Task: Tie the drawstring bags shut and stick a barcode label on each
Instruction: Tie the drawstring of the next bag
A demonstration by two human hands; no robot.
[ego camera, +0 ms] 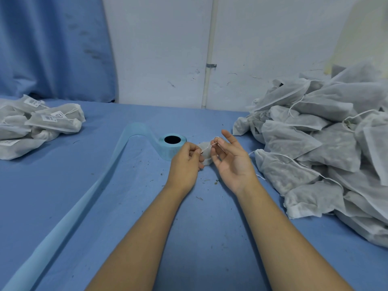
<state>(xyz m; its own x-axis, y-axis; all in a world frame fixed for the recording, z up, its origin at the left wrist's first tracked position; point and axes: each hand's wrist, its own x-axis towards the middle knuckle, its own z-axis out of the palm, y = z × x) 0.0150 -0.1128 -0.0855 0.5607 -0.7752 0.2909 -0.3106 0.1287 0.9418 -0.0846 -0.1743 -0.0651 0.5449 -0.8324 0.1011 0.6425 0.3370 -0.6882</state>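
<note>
1. Handling: I judge the bag point(205, 149) to be light and soft, thin non-woven cloth over loose filling that would give under any squeeze. I would hold it at the gathered neck, not the body, and work the drawstring point(210, 145) by its ends. The cord looks thin and probably slippery, so it wants a firm fingertip pinch.
2. Grip: the left hand point(185, 159) is curled, with thumb and forefinger nipping one run of the cord. The right hand point(233, 162) lies palm up, thumb and forefinger nipping the other run, and its remaining fingers are spread.
3. Place: the bag sits between the two hands, just beside the label roll point(171, 147). It is low over the blue table point(126, 206), though fingers hide most of it and I cannot tell whether it rests on the cloth.
4. Looks: the bag is pale grey-white, semi-sheer and bunched small, and the white cord is drawn taut from hand to hand.
5. Around it: a pile of untied bags point(315, 143) lies to the right, and labelled bags point(50, 120) lie well apart at the far left.
</note>
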